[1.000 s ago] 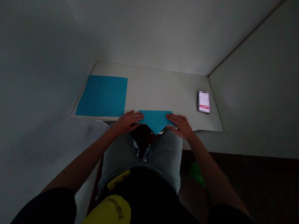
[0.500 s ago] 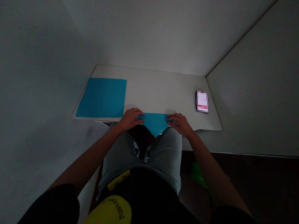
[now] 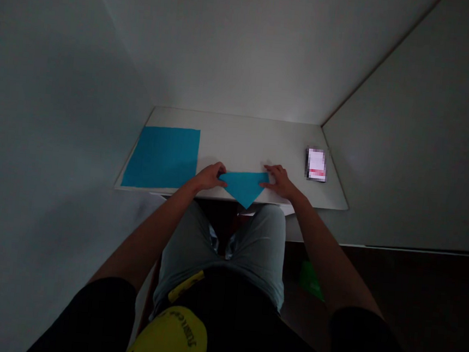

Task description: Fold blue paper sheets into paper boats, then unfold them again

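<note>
Head cam looks down on a small white table (image 3: 246,138) wedged into a dim corner between pale walls. Folded blue paper triangle (image 3: 243,185) sits at the near edge, tip poking over it. Left hand (image 3: 209,176) and right hand (image 3: 280,181) pinch its top corners, fingers curled narrow. Flat blue sheet (image 3: 163,156) lies far left, phone (image 3: 316,164) far right.
</note>
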Tool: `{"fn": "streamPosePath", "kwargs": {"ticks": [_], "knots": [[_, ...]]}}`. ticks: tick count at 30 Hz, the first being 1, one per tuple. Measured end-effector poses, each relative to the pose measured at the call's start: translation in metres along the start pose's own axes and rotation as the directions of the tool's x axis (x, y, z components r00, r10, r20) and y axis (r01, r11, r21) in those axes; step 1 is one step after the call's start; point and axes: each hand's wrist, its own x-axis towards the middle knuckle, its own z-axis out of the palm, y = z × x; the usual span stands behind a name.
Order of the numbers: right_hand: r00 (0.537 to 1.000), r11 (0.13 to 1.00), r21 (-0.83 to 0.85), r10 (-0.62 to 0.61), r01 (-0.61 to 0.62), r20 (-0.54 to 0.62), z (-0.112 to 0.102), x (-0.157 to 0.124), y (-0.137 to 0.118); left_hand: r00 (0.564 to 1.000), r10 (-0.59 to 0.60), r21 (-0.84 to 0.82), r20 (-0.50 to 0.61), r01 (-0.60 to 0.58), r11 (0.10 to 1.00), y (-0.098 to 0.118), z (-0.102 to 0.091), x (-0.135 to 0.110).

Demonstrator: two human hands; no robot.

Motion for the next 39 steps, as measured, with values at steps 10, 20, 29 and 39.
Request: {"fn": "streamPosePath", "kwargs": {"ticks": [10, 20, 29, 39], "knots": [[0.993, 0.997, 0.075, -0.027, 0.036, -0.114, 0.004, 0.004, -0.011, 0.976, 0.148, 0.108, -0.162, -0.132, 0.985, 0.007, 0.015, -0.033], [0.984, 0.987, -0.158, -0.034, 0.007, -0.173, -0.006, -0.045, -0.051, 0.939, 0.330, 0.395, -0.097, -0.268, 0.879, 0.016, 0.029, -0.083], [0.988, 0.983, -0.098, -0.152, 0.155, 0.042, 0.073, -0.030, -0.157, 0.939, 0.329, 0.397, -0.104, -0.264, 0.879, 0.015, 0.032, -0.089], [0.997, 0.978, -0.201, -0.061, 0.050, -0.046, 0.029, -0.072, -0.072, 0.938, 0.330, 0.375, -0.107, -0.270, 0.887, 0.017, 0.031, -0.089]]}}
